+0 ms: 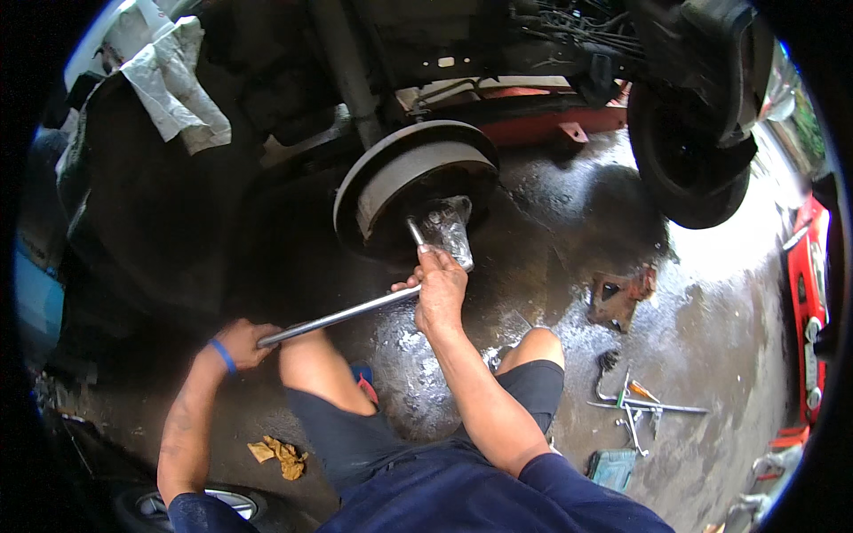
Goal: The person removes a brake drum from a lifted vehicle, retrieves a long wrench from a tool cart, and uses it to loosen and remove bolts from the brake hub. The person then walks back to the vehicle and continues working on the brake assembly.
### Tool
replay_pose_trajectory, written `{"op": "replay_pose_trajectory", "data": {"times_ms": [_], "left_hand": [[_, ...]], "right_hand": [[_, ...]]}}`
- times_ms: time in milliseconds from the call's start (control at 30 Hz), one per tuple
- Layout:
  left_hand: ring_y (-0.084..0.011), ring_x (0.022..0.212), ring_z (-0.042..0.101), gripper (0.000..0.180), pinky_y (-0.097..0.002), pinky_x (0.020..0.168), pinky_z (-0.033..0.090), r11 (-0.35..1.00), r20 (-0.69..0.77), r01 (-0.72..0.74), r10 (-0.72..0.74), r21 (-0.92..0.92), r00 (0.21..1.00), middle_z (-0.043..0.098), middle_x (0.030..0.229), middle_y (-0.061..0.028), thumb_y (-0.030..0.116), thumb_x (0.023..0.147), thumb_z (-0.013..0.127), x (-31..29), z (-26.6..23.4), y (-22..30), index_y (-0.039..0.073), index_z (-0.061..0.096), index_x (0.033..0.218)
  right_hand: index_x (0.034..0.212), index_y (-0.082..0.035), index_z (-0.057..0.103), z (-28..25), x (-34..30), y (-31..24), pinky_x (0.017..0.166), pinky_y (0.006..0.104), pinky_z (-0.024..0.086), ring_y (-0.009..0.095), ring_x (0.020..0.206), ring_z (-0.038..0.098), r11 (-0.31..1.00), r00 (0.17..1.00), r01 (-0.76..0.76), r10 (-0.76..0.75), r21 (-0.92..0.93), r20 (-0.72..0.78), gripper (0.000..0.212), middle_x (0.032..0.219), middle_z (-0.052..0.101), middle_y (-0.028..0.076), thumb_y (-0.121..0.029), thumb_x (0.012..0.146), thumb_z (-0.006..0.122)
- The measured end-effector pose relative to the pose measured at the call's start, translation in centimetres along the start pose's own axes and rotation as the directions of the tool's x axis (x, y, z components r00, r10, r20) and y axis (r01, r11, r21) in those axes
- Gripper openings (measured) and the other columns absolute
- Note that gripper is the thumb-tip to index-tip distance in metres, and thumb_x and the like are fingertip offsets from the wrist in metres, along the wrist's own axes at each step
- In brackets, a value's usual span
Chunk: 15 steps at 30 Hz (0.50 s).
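Observation:
My left hand (pixel 243 346), with a blue band at its wrist, is closed round the near left end of a long metal breaker bar (pixel 346 315). The bar slopes up to the right, to my right hand (pixel 439 289). There my fingers are wrapped round its head, where a short steel socket extension (pixel 416 232) juts toward the hub. A rounded brake drum (pixel 400 174) is just beyond, its face dark. Clear crumpled plastic (pixel 457 226) hangs at the hub beside the extension. My hand hides the joint between bar and extension.
Hand tools (pixel 635 404) lie on the wet floor at right, near a teal case (pixel 611 468) and a rusty metal bracket (pixel 622 298). A crumpled yellowish cloth (pixel 280 456) is at lower left. A wheel (pixel 693 160) stands at far right, and the vehicle's underside hangs overhead.

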<state>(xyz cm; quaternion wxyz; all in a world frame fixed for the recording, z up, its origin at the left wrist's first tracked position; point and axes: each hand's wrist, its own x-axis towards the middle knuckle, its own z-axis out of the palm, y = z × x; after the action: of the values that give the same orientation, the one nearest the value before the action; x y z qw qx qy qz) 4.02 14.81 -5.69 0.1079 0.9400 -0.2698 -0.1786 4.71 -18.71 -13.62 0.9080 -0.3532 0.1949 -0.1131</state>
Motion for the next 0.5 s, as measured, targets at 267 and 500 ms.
{"op": "replay_pose_trajectory", "data": {"times_ms": [267,500], "left_hand": [[-0.0421,0.064,0.062,0.026,-0.0476,0.06,0.049,0.99,0.083,-0.112,0.119,-0.088,0.989,0.061,0.065,-0.0206,0.027,0.088,0.067,0.7,3.0,-2.4,0.004,0.061,0.079],[-0.0371,0.054,0.062,0.027,-0.0435,0.053,0.048,0.968,0.215,-0.046,0.101,-0.248,0.971,0.058,0.059,-0.0178,0.027,0.089,0.07,-3.0,4.1,-0.2,0.002,0.063,0.08]], "right_hand": [[0.109,0.007,0.059,0.9,-0.7,-0.5,0.044,0.0312,0.053,0.009,0.046,0.046,1.0,0.995,0.013,-0.015,-0.016,-0.098,0.027,0.057,0.043,-0.002,-0.017,0.097,0.061],[0.104,0.001,0.057,0.7,-1.0,-0.9,0.042,0.0296,0.05,0.009,0.047,0.045,0.999,0.998,-0.016,0.014,-0.038,-0.064,0.021,0.062,0.042,-0.002,-0.017,0.096,0.063]]}}
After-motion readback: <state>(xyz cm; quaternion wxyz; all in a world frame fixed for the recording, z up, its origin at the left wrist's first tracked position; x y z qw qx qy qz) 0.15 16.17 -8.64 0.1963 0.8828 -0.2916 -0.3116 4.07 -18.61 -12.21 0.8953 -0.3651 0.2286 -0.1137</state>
